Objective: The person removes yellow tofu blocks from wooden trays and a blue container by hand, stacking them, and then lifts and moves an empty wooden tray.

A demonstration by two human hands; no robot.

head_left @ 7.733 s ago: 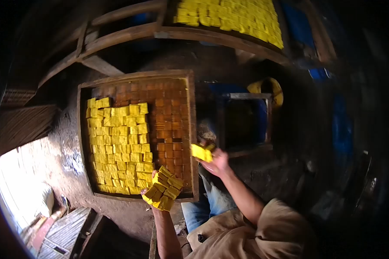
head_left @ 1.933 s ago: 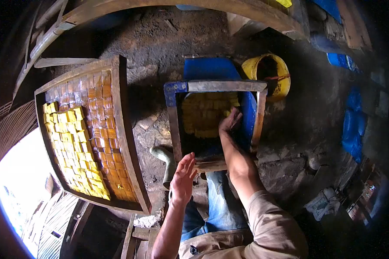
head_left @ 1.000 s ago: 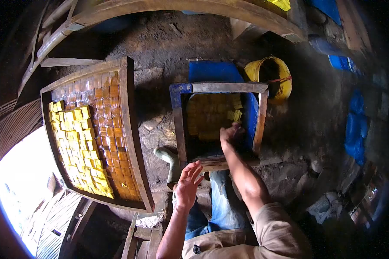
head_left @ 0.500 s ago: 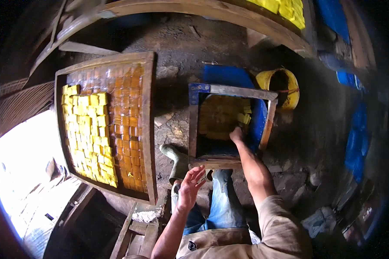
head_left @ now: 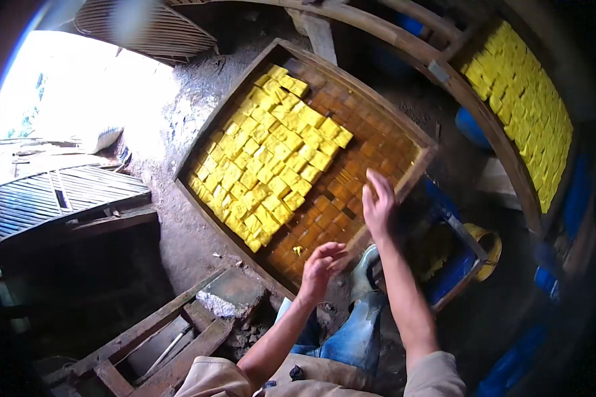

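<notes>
Rows of yellow blocks that look like tofu [head_left: 271,152] cover the left part of a wood-framed woven tray [head_left: 371,126]. The tray's right side shows bare brown weave. Above that bare weave, near the right edge, is my right hand [head_left: 379,206], fingers apart, with nothing visible in it. My left hand [head_left: 321,270] is at the tray's near edge, fingers loosely bent and spread, also holding nothing I can see. Close to it a small yellow scrap [head_left: 298,251] lies on the weave. I cannot tell whether either hand touches the tray.
Right of my forearm stands a blue-lined wooden box [head_left: 453,278] with dark liquid, partly hidden, beside a yellow bucket [head_left: 489,255]. Another rack of yellow blocks [head_left: 523,112] is at upper right behind a wooden beam [head_left: 404,49]. A stone block [head_left: 235,294] and timber frame [head_left: 172,351] lie lower left.
My view has turned left towards the tray. My right hand has left the blue-lined box and come over the tray. My left hand has come to the tray's near edge.
</notes>
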